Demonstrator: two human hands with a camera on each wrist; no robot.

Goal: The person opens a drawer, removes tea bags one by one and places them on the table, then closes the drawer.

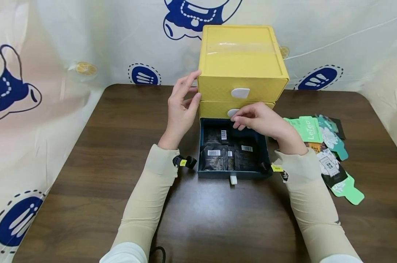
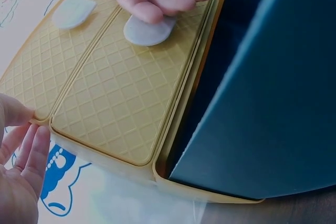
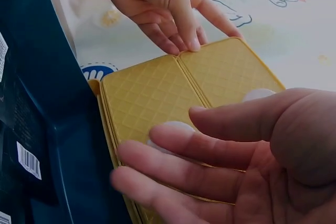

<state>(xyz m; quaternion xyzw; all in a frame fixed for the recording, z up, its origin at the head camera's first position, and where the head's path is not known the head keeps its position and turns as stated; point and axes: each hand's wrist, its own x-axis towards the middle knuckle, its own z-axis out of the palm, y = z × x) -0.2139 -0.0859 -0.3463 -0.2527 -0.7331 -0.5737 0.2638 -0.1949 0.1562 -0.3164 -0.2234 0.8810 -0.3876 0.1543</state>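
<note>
A yellow box of stacked drawers (image 1: 244,54) stands at the back of the table, its lowest, dark blue drawer (image 1: 234,175) pulled out with several black packets (image 1: 215,157) inside. My left hand (image 1: 183,109) rests its fingertips and thumb on the box's left side, fingers extended. At the middle drawer's white tab (image 2: 149,31), my right hand (image 1: 264,122) has its fingertips; its fingers are loosely bent in the right wrist view and do not visibly grip the tab. The upper drawer's white tab (image 1: 240,93) is untouched.
Right of the drawer lies a loose pile of green, black and patterned packets (image 1: 307,128), close to my right forearm. A black cable (image 1: 159,250) lies near the front edge. A printed sheet (image 1: 119,44) hangs behind the table.
</note>
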